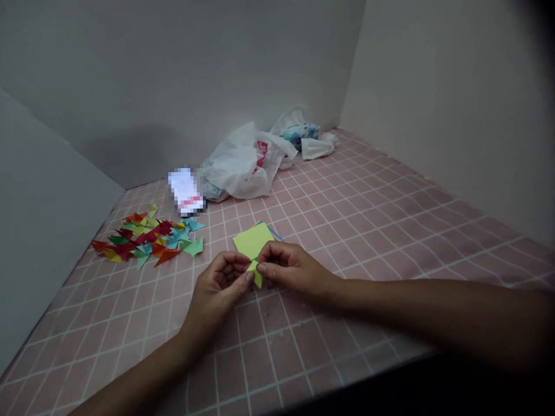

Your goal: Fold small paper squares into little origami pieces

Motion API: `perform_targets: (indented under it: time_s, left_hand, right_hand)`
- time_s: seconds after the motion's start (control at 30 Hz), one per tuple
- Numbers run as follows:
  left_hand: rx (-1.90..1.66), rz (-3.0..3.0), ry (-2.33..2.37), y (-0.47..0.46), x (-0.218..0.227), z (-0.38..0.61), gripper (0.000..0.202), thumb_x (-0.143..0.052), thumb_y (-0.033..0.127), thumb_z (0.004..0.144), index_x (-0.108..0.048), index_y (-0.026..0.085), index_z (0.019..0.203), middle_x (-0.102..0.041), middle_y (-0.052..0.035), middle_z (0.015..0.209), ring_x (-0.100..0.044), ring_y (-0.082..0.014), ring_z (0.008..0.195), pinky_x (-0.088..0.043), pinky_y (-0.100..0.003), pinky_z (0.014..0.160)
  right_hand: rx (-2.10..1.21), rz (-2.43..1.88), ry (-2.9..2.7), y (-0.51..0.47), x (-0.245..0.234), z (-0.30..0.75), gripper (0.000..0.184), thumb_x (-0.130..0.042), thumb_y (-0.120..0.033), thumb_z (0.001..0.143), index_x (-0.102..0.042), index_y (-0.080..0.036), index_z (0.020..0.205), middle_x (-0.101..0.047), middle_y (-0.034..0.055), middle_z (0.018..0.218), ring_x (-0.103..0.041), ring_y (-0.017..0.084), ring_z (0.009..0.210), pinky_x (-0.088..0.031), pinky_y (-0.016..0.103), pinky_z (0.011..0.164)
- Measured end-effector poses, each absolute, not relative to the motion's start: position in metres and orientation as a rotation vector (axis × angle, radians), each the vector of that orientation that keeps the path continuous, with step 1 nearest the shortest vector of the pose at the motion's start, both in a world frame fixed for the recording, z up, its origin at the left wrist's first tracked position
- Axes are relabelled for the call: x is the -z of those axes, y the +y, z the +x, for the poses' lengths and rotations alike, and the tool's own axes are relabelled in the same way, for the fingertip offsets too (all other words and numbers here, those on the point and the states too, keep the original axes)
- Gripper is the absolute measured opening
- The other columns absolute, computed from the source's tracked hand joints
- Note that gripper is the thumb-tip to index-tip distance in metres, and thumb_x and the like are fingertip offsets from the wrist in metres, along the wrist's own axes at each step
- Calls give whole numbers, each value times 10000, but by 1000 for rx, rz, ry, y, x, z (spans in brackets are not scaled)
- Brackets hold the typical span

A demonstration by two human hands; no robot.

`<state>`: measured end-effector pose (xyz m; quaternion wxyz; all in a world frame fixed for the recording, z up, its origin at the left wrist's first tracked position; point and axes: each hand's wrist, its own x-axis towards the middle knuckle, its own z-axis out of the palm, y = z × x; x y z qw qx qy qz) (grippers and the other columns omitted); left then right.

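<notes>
A small folded piece of yellow-green paper [257,277] is pinched between my two hands, its pointed end hanging down. My left hand [223,283] grips it from the left with thumb and fingers. From the right, my right hand [295,268] holds it with thumb and forefinger. Just beyond my fingers lies a stack of square paper sheets [252,238], yellow-green on top, with blue and pink edges showing at its right. My fingers hide the stack's near corner.
Folded paper pieces [150,236] in several colours lie heaped at the left. Behind them is a phone [185,190] with a lit, blurred screen. White plastic bags [243,164] and a blue patterned bundle [299,134] rest by the wall. Pink checked cloth [368,231] covers the surface.
</notes>
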<state>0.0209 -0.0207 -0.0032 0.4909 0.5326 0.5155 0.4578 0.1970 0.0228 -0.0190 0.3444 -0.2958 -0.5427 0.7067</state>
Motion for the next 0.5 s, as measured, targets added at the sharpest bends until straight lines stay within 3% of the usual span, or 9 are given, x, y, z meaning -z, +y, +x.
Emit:
perform_targets:
  time_s: [0.07, 0.5]
  left_hand:
    - [-1114, 1276, 1290, -20, 2, 21, 110, -706, 197, 790, -628, 190, 868, -663, 3, 779, -644, -124, 709, -534, -235, 644]
    - [-1076, 1138, 1271, -25, 1, 22, 99, -754, 220, 752, -666, 185, 781, -649, 14, 737, -600, -105, 670, -490, -210, 608]
  right_hand:
    - [-1834, -742, -1429, 23, 19, 197, 229, -696, -364, 801, -564, -177, 789, -574, -11, 704, -485, 113, 634, -367, 265, 610]
    - [-1762, -645, -1538, 19, 19, 197, 162, -686, -280, 826, -550, -192, 834, -524, -28, 742, -462, 110, 669, -356, 258, 612]
